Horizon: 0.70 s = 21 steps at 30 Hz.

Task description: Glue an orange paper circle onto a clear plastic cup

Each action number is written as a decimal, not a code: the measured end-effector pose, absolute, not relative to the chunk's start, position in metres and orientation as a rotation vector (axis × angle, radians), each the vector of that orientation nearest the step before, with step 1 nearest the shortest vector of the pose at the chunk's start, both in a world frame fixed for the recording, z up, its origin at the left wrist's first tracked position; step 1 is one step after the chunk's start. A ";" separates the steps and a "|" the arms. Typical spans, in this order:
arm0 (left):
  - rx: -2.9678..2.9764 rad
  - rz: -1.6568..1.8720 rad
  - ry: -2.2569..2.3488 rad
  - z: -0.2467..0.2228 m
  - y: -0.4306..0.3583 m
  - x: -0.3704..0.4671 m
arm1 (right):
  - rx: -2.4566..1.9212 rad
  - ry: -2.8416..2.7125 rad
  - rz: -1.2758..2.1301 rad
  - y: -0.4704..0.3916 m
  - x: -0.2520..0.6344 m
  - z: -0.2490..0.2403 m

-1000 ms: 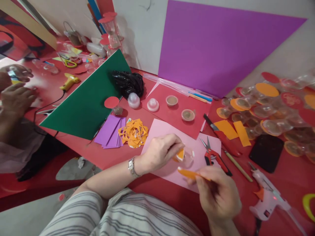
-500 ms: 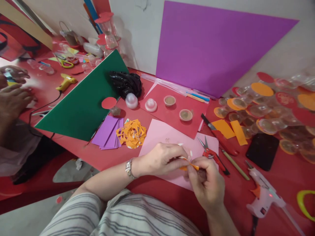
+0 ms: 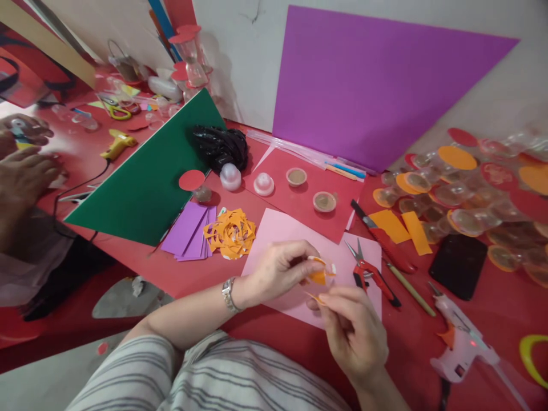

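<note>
Just below and right of the frame's middle, a small orange piece point(image 3: 318, 277) with a white edge, apparently of thin card, is pinched between the fingers of the left hand point(image 3: 278, 273); clear material is glimpsed beside it, its shape too blurred to tell. Slightly lower, a narrow orange strip point(image 3: 317, 298) is pinched edge-on in the fingers of the right hand point(image 3: 356, 334), its tip close to the piece. Both are held above a smooth pink sheet point(image 3: 268, 237) laid on a red surface point(image 3: 214, 278). At centre left, flat purple rectangles point(image 3: 186, 228) are fanned beside a ragged, ring-shaped heap of orange cut-outs point(image 3: 233, 244). Above the sheet, two shallow round cups with tan contents point(image 3: 325, 201) are set on red card point(image 3: 280, 162). Right of the hands, pointed metal blades are joined to red-handled scissors point(image 3: 369, 273); at lower right, a pale plastic glue gun point(image 3: 464, 337) is seen.
</note>
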<state>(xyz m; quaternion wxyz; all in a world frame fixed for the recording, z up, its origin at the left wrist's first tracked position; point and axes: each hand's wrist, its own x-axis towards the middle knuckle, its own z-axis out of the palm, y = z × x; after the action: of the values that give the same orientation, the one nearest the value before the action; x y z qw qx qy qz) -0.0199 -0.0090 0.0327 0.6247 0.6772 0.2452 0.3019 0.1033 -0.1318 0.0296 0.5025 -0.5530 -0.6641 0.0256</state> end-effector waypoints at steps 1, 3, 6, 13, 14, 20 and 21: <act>1.526 0.664 0.505 0.032 -0.012 -0.019 | -1.359 -1.563 0.091 -0.130 0.103 0.028; 1.505 0.621 0.404 0.032 -0.016 -0.019 | -1.409 -1.486 0.089 -0.127 0.104 0.026; 1.594 0.632 0.282 0.031 -0.017 -0.020 | -1.480 -1.359 0.133 -0.126 0.106 0.024; 1.908 0.792 0.050 0.027 -0.011 -0.022 | -1.522 -1.614 0.061 -0.129 0.124 0.026; 1.923 0.782 0.055 0.027 -0.011 -0.023 | -1.490 -1.683 0.048 -0.130 0.126 0.025; 1.725 0.652 0.163 0.025 -0.018 -0.023 | -1.413 -1.795 -0.349 -0.135 0.122 0.022; 1.646 0.631 0.187 0.024 -0.020 -0.023 | -1.397 -1.814 -0.425 -0.136 0.120 0.023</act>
<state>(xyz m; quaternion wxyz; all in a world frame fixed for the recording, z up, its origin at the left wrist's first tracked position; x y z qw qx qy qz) -0.0226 -0.0200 0.0243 0.6323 0.7192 0.0819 0.2760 0.1205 -0.1358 0.0234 0.3954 -0.5510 -0.7155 -0.1676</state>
